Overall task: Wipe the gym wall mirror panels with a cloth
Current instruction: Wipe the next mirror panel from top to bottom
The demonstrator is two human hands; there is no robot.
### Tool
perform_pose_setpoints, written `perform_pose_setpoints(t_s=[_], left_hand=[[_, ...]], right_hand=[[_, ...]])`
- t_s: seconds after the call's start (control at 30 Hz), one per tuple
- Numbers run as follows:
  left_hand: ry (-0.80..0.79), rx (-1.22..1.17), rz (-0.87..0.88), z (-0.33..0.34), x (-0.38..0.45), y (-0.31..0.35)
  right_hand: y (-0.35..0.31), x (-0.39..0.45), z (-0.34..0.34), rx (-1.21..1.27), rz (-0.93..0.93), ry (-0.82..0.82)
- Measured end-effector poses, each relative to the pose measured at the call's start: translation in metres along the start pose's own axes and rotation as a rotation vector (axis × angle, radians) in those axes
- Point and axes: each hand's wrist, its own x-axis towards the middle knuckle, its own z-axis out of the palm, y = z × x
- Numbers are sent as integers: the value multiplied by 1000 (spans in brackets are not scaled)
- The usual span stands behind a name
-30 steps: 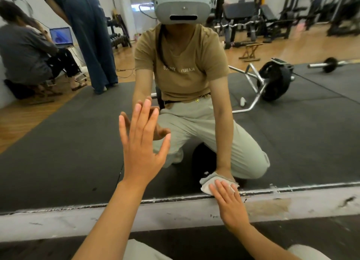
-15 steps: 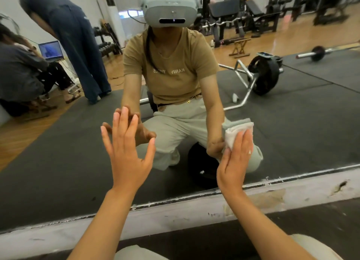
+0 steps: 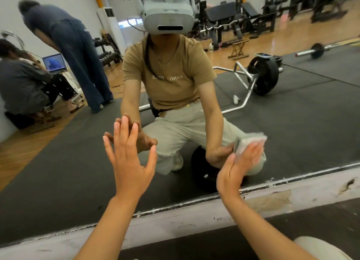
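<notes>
Head view, cloth (image 3: 250, 144) pressed under right hand (image 3: 236, 166) fingers (image 3: 251, 152) on mirror (image 3: 292, 123)

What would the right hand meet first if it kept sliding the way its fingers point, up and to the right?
Only more mirror glass, it seems: the right hand presses the white cloth flat on it, and nothing on the glass shows along that line.

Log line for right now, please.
step: wiping low mirror | right hand: flat, presses cloth on glass | left hand: open, braced on glass | cloth blurred
</notes>
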Motion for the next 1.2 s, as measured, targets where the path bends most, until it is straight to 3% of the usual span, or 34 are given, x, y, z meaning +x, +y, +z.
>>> perform_pose_setpoints(t_s=[0.17,0.3,0.37,0.57,0.7,0.93,1.07,1.2], left_hand=[[-3,-6,-16,0,1,5],[-16,-15,-49,-2,0,9],[-21,-23,-59,-2,0,10],[-44,-18,-74,-3,0,17],[-76,-2,-73,-7,0,16],[-84,6,-90,-8,0,17],[-93,27,-85,-8,0,17],[-120,40,-81,-11,1,15]], right_hand=[[-54,101,1,-17,-156,123],[-21,90,-14,-60,-147,100],[14,57,-22,-70,-31,72],[73,-29,-49,-3,583,-36],[54,-16,-39,6,665,8],[-45,91,-8,-40,-23,109],[-85,107,6,-143,-589,-179],[-51,104,-15,-300,-1146,-405]])
